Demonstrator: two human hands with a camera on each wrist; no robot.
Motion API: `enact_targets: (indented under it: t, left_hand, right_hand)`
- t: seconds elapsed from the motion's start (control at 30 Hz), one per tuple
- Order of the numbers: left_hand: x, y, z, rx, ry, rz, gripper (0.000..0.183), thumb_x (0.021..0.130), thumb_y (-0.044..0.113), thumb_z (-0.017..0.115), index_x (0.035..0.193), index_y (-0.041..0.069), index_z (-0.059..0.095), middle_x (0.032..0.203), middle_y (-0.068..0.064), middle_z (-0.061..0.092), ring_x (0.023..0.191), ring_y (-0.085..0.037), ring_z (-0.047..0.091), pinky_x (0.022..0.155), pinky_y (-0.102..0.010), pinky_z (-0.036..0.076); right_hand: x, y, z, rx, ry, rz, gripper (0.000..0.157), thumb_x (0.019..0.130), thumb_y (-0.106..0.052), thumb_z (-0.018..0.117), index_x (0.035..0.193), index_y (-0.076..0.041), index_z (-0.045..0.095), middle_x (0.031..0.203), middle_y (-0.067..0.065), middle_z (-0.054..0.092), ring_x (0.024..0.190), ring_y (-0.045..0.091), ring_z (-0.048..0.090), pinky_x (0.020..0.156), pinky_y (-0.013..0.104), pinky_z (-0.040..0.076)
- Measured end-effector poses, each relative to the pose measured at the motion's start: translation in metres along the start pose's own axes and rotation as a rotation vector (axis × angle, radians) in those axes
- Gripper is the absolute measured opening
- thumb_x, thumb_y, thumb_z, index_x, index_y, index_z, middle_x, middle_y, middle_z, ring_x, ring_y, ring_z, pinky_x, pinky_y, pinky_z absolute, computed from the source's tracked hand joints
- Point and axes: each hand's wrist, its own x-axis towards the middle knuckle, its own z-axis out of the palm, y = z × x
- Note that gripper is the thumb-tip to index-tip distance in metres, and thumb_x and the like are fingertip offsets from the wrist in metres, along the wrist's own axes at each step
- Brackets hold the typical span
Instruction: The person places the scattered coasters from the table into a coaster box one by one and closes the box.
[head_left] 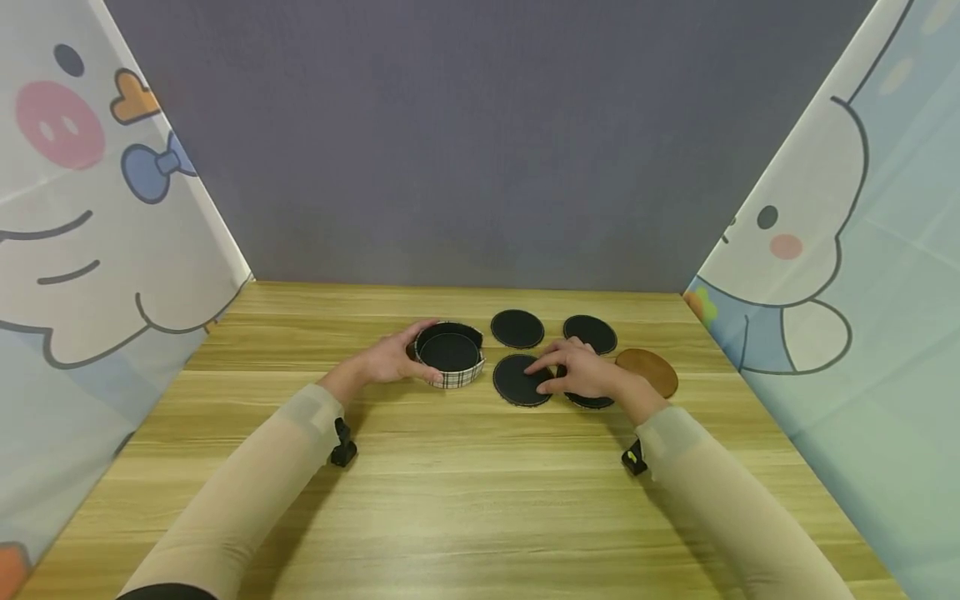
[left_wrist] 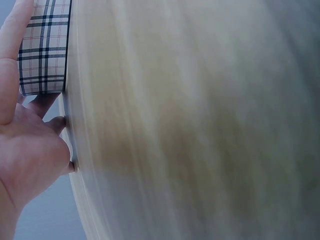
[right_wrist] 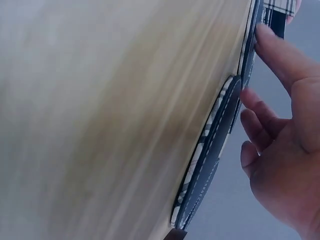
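Note:
My left hand (head_left: 386,360) grips the side of a round plaid coaster holder (head_left: 459,380) with a black inside, thumb at its front and fingers around the back. The plaid wall (left_wrist: 45,50) of the holder lies along the thumb in the left wrist view. My right hand (head_left: 588,372) reaches over a black round coaster (head_left: 513,387), its thumb and index fingertip at the coaster's top surface. Under that palm, a second black coaster (head_left: 591,402) is partly hidden. In the right wrist view this coaster (right_wrist: 212,145) shows a plaid underside and white stitching.
Two more black coasters, one at the back left (head_left: 517,328) and one at the back right (head_left: 590,332), lie behind my right hand. A brown disc (head_left: 654,372) lies to its right. The wooden table (head_left: 450,500) ends at a grey back wall (head_left: 472,150).

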Motion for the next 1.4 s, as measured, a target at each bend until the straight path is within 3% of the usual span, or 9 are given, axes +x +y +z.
enact_targets:
  t: [0.23,0.47,0.6,0.67,0.8,0.93,1.07,1.27,1.4]
  left_hand:
    - [-0.001,0.001,-0.001,0.002,-0.002,-0.001,0.123,0.084,0.046,0.097,0.177,0.033,0.019,0.17,-0.024,0.043,0.151,-0.046,0.048,0.123,-0.066,0.036]
    - [0.0,0.0,0.0,-0.003,0.0,-0.008,0.123,0.083,0.046,0.098,0.177,0.034,0.019,0.169,-0.026,0.043,0.151,-0.047,0.048,0.125,-0.068,0.034]
    - [0.001,0.001,-0.001,-0.001,-0.001,-0.003,0.123,0.083,0.046,0.098,0.177,0.033,0.019,0.169,-0.026,0.044,0.15,-0.047,0.049,0.125,-0.068,0.034]
    - [0.001,0.001,-0.001,0.011,0.0,0.001,0.124,0.082,0.048,0.098,0.177,0.032,0.019,0.169,-0.026,0.044,0.15,-0.047,0.05,0.124,-0.068,0.035]
    - [0.001,0.0,-0.001,0.029,-0.006,0.006,0.126,0.082,0.051,0.097,0.178,0.031,0.017,0.169,-0.027,0.043,0.149,-0.047,0.05,0.123,-0.068,0.036]
    - [0.001,0.0,0.0,0.016,-0.01,-0.003,0.125,0.083,0.05,0.097,0.177,0.032,0.018,0.169,-0.026,0.043,0.149,-0.046,0.05,0.124,-0.067,0.036]
    - [0.002,-0.001,0.0,0.006,-0.007,-0.009,0.123,0.083,0.049,0.098,0.177,0.035,0.02,0.169,-0.025,0.043,0.15,-0.046,0.049,0.126,-0.068,0.033]
    - [0.002,0.0,0.001,-0.014,-0.007,-0.004,0.121,0.084,0.044,0.098,0.177,0.035,0.021,0.169,-0.025,0.043,0.15,-0.046,0.05,0.125,-0.067,0.034]
    - [0.002,-0.002,0.0,-0.015,-0.005,0.0,0.12,0.084,0.044,0.097,0.177,0.035,0.02,0.169,-0.025,0.044,0.149,-0.046,0.051,0.124,-0.066,0.036]
  right_hand:
    - [-0.003,-0.007,0.002,0.039,-0.025,0.007,0.04,0.096,-0.042,0.087,0.134,-0.034,0.078,0.147,0.01,0.06,0.142,0.04,0.046,0.119,0.074,0.025]
    - [-0.004,-0.014,0.007,0.058,-0.041,-0.044,0.041,0.095,-0.043,0.088,0.132,-0.032,0.076,0.118,-0.005,0.069,0.111,0.02,0.053,0.106,0.062,0.026]
    - [-0.002,-0.018,0.009,0.05,-0.053,-0.033,0.038,0.096,-0.045,0.087,0.13,-0.033,0.075,0.108,-0.006,0.067,0.108,0.02,0.052,0.11,0.064,0.025]
    - [-0.001,-0.022,0.009,0.03,-0.053,-0.018,0.036,0.096,-0.048,0.085,0.128,-0.034,0.074,0.114,-0.002,0.067,0.115,0.024,0.054,0.114,0.066,0.026]
    - [0.002,-0.029,0.009,-0.024,-0.055,-0.013,0.034,0.1,-0.052,0.08,0.127,-0.034,0.073,0.148,0.008,0.059,0.144,0.039,0.047,0.123,0.072,0.027]
    - [0.006,-0.032,0.011,-0.063,-0.094,-0.045,0.044,0.105,-0.045,0.075,0.147,-0.035,0.067,0.173,0.011,0.041,0.162,0.047,0.03,0.127,0.074,0.021]
    - [0.008,-0.032,0.012,-0.077,-0.133,-0.056,0.053,0.108,-0.039,0.073,0.158,-0.041,0.059,0.176,0.01,0.039,0.164,0.048,0.025,0.129,0.075,0.016]
    - [0.006,-0.032,0.012,-0.079,-0.113,-0.021,0.048,0.103,-0.045,0.079,0.149,-0.044,0.066,0.166,0.008,0.048,0.159,0.042,0.034,0.127,0.07,0.023]
    - [0.004,-0.032,0.012,-0.077,-0.097,-0.035,0.047,0.101,-0.046,0.081,0.146,-0.041,0.067,0.166,0.011,0.047,0.158,0.043,0.035,0.126,0.07,0.026]
